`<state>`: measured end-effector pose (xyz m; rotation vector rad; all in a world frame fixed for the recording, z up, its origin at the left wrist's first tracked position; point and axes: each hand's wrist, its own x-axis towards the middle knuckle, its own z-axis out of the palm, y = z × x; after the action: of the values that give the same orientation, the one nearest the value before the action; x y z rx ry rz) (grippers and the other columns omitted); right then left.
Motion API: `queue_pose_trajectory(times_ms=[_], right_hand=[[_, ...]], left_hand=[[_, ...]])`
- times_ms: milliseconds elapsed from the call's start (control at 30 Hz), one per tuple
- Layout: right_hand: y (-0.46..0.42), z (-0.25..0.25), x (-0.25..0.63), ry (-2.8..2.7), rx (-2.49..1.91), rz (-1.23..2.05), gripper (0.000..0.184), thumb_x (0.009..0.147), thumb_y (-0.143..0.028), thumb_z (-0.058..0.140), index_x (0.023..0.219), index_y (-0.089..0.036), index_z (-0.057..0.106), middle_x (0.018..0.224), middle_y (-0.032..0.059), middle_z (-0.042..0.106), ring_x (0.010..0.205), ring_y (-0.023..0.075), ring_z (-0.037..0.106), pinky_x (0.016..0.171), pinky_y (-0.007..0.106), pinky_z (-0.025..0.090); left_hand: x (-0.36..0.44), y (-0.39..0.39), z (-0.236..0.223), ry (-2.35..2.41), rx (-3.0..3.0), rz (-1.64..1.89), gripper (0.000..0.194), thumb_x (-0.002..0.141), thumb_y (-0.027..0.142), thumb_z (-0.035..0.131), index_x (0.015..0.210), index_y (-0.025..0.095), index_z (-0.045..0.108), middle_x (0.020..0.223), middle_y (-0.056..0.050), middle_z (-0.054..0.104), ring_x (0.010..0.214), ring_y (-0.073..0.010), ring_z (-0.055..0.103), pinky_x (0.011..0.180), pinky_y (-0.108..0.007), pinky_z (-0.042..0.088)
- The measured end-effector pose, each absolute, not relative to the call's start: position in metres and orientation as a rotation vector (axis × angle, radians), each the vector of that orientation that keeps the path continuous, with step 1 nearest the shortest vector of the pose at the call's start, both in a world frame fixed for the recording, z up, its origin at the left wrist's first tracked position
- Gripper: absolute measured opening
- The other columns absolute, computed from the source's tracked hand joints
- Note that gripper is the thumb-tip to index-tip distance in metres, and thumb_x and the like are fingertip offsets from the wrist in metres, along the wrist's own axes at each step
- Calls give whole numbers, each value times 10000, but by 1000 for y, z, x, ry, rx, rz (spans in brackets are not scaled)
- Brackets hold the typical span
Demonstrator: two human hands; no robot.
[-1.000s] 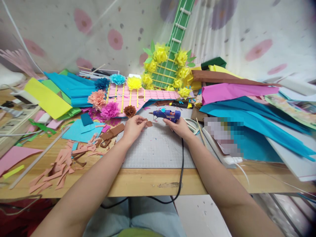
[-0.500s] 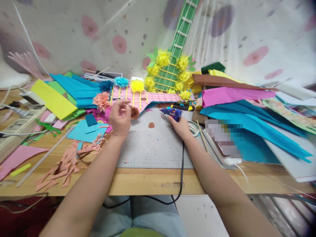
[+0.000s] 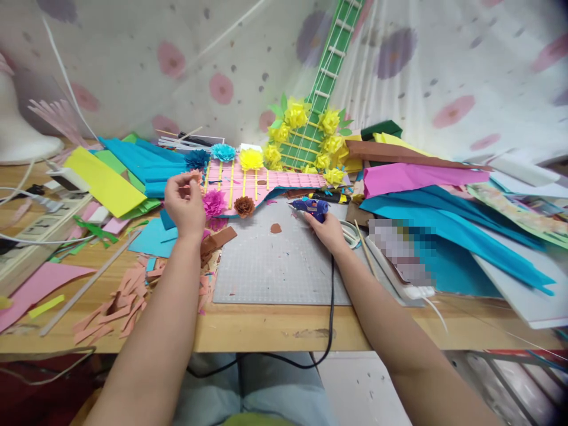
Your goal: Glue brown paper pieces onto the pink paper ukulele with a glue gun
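My right hand (image 3: 327, 229) is wrapped round a blue hot glue gun (image 3: 311, 206), its nozzle pointing left above the grey cutting mat (image 3: 275, 266). A black cord runs down from it over the table edge. My left hand (image 3: 185, 206) is raised with curled fingers in front of a peach paper flower (image 3: 196, 176), which it mostly hides; whether it grips the flower does not show. Beside it lies a pink paper guitar (image 3: 242, 183) with blue, yellow, magenta and brown (image 3: 244, 206) paper flowers along its body. A small brown paper piece (image 3: 276, 228) rests on the mat.
Behind stands a green paper guitar (image 3: 306, 133) with yellow flowers. Peach paper scraps (image 3: 124, 299) lie at left, near a power strip (image 3: 39, 231). Coloured crepe paper (image 3: 421, 177), a phone (image 3: 394, 248) and a wooden stick (image 3: 366, 251) are at right.
My left hand has moved left from over the brown flower to the peach flower, uncovering the magenta flower. My right hand keeps its place with the glue gun. The view has shifted slightly.
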<state>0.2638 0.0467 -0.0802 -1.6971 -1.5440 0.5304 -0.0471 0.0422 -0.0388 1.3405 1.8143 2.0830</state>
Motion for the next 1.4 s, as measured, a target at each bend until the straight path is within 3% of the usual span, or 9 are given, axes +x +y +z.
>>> queue_pose_trajectory(times_ms=[167,300,433,733,967,1100,1400], right_hand=[[43,-65,266,-1389,-1466,268,612,692,-588,608,1111,-154,500,1056,135,593,917,228,582,807,392,479],[35,-43,257,-1395,-1327,41,526,782,-521,536,1172,-178,458,1101,130,523,1023,244,538,886,439,452],[33,-33,224,-1600,-1216,64,474,793,-458,552,1166,-184,456,1086,129,517,1006,255,534,904,464,447],[52,-60,111,-1990,-1195,158,664,680,-365,685,1252,-152,422,1266,176,476,1224,308,408,1050,477,336],[65,-69,105,-1864,-1230,208,575,723,-256,613,1254,-142,425,1256,167,493,1205,278,416,1059,442,323],[67,-72,111,-1818,-1254,281,563,719,-282,622,1232,-145,438,1240,161,507,1179,279,428,1036,442,336],[72,-77,113,-1826,-1246,319,537,722,-298,601,1220,-180,438,1206,149,525,1170,286,437,1012,463,343]], left_hand=[[-34,38,-35,1755,1486,1940,128,798,260,589,903,195,556,886,-12,657,712,-97,607,642,-210,463],[-36,37,-31,1715,1445,1867,303,728,275,672,978,207,514,817,11,657,663,-92,610,648,-214,468],[-39,36,-26,1736,1350,1803,376,681,256,705,972,212,472,731,43,649,556,-80,579,614,-219,465],[-45,34,-31,1916,1327,1605,394,623,282,716,889,226,430,686,51,636,707,-147,651,750,-276,479],[-39,26,-25,2069,1414,1264,373,619,264,711,852,235,421,670,30,634,758,-202,648,758,-328,465],[-27,21,-20,2148,1501,1046,352,634,247,697,831,240,406,687,12,634,816,-238,651,760,-350,457],[-14,23,-30,2143,1485,949,375,625,250,719,769,248,374,654,17,582,828,-264,649,782,-388,461]])
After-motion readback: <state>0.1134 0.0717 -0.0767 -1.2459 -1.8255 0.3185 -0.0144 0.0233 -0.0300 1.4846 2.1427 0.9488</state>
